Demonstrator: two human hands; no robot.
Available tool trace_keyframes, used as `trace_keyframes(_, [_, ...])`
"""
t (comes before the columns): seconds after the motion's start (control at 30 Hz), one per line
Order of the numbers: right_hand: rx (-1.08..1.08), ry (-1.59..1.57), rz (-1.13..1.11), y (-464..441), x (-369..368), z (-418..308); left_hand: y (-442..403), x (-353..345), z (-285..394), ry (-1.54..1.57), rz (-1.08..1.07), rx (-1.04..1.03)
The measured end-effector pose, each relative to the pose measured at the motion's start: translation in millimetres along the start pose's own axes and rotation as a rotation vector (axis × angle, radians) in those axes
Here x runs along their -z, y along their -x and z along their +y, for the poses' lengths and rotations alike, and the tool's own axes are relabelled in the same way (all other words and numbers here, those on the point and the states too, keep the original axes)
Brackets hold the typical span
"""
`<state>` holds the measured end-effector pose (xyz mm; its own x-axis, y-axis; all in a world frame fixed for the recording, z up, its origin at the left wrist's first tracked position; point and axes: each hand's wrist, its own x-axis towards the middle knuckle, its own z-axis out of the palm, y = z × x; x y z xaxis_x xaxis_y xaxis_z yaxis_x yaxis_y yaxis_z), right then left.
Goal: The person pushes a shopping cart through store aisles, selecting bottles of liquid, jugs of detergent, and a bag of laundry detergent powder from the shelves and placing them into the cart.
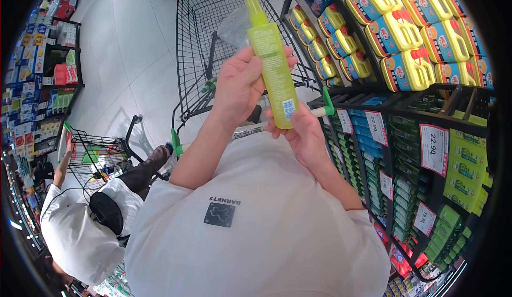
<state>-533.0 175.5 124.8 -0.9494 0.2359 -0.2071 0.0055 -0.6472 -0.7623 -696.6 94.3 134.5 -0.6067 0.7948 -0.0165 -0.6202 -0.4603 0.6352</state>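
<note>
Both hands hold a tall yellow-green bottle (274,67) with a capped spray-style top, tilted slightly to the left, its back label and barcode facing me. My left hand (242,78) wraps round the bottle's middle, thumb on its left edge. Lower down, my right hand (301,134) grips the base near the barcode, the thumb at its lower right. Beyond the bottle is a black wire shopping cart (194,46) with a clear plastic bag (233,27) inside.
Shelves on the right hold yellow jugs (408,70), green packs (466,169) and price tags (434,150). At the left, a person in white (80,238) stands by another cart (96,153). Stocked shelves (64,65) line the far left beside the tiled floor (122,46).
</note>
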Motion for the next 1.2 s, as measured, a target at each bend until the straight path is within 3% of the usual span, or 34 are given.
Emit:
trace_keyframes(0.33, [0.020,0.027,0.010,-8,7,8,-7,7,11,-0.074,0.036,0.023])
trace_keyframes(0.43, [0.040,0.233,0.112,-17,13,16,-17,28,31,-0.223,0.042,-0.079])
trace_keyframes(0.5, [0.067,0.328,0.117,-25,27,21,-20,42,47,-0.568,0.003,-0.197])
trace_keyframes(0.73, [0.041,0.350,0.195,-57,58,60,-28,82,72,-0.787,-0.081,-0.093])
trace_keyframes(0.8, [0.278,0.991,0.300,-59,73,69,-36,109,65,-0.947,-0.009,-0.074])
trace_keyframes(0.93, [0.213,1.275,0.214,-45,98,83,-50,192,21,-1.290,0.139,-0.067])
trace_keyframes(1.0, [0.383,1.642,0.160,-41,107,95,-54,238,-5,-1.420,0.129,-0.036])
trace_keyframes(1.2, [0.345,1.724,0.204,-43,96,95,-52,359,-90,-1.716,0.006,-0.030])
